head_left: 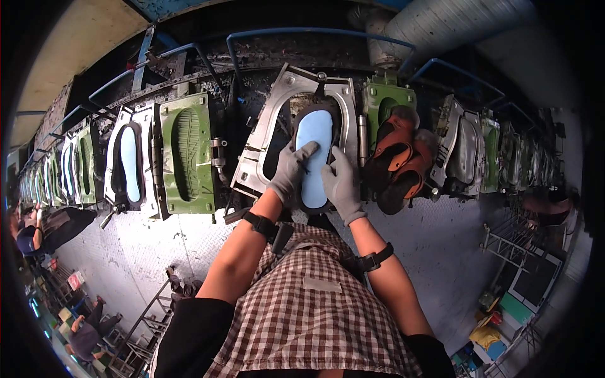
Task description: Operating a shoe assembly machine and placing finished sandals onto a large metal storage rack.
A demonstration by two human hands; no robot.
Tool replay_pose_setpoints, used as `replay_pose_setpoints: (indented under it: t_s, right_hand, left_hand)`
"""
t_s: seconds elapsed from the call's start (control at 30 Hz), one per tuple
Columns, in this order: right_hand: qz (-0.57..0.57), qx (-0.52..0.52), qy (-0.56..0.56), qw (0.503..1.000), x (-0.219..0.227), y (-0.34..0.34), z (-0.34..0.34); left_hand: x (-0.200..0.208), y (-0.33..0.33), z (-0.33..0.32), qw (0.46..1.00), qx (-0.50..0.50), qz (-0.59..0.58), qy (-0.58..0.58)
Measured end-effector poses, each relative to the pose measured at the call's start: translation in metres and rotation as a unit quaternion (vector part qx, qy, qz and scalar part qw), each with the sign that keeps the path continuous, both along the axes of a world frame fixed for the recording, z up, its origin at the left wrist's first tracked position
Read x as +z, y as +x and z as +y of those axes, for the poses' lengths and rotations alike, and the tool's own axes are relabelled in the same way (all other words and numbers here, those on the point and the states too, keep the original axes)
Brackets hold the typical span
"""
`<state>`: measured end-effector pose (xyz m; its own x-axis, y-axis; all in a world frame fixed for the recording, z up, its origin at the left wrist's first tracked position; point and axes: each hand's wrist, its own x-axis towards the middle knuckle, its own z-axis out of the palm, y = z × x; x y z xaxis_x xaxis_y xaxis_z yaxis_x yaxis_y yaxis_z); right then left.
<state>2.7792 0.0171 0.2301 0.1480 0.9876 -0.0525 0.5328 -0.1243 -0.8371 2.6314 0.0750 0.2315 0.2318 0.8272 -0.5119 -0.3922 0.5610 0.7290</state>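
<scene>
1. Your left hand (290,169), in a grey glove, lies at the left side of the dark shoe form (334,120), one digit laid across the blue face.
2. Your right hand (342,184), likewise gloved in grey, touches the form's right side, opposite the left. The two hands are apart from each other; the far side of the form is hidden, so you cannot tell how tightly either closes on it.
3. The pale blue insole (314,129) faces you, upright and slightly tilted, rimmed by the dark form. It stands in front of the silver mould frame (257,148), its lower end near your checked apron (315,327).
4. To the left, you see a green mould plate (187,154) with a ribbed, sole-shaped hollow; beyond it stands another silver mould (148,135) bearing a second blue insole (130,165).
5. To the right, orange-and-dark shoes (403,157) rest against a green mould (394,94), just beside your work; a silver mould half (465,148) follows.
6. Above, blue rails (321,31) run behind the moulds, below a thick silvery duct (441,31).
7. At your lower left, well apart, another person (85,340) appears.
</scene>
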Motion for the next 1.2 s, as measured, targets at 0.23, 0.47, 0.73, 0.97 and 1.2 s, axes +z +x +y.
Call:
replay_pose_setpoints:
  t_s: [0.23,0.47,0.73,0.97,1.2]
  right_hand:
    - [-0.127,-0.051,0.03,0.99,0.028,0.015,0.052]
    - [-0.029,0.054,0.052,0.997,0.091,0.046,0.015]
    - [-0.314,-0.176,0.047,0.932,0.102,0.172,-0.069]
    - [-0.064,-0.27,0.031,0.96,0.07,0.239,-0.063]
    - [-0.286,-0.271,0.134,0.909,0.145,0.473,-0.064]
  left_hand:
    - [-0.033,0.025,0.05,0.992,-0.005,0.087,0.089]
    - [-0.035,-0.018,-0.042,0.972,-0.096,0.151,0.152]
    - [0.116,-0.05,-0.084,0.537,-0.611,0.53,0.238]
    - [0.07,0.157,-0.005,0.724,-0.173,0.537,0.397]
    - [0.061,0.25,0.01,0.916,-0.17,0.335,0.14]
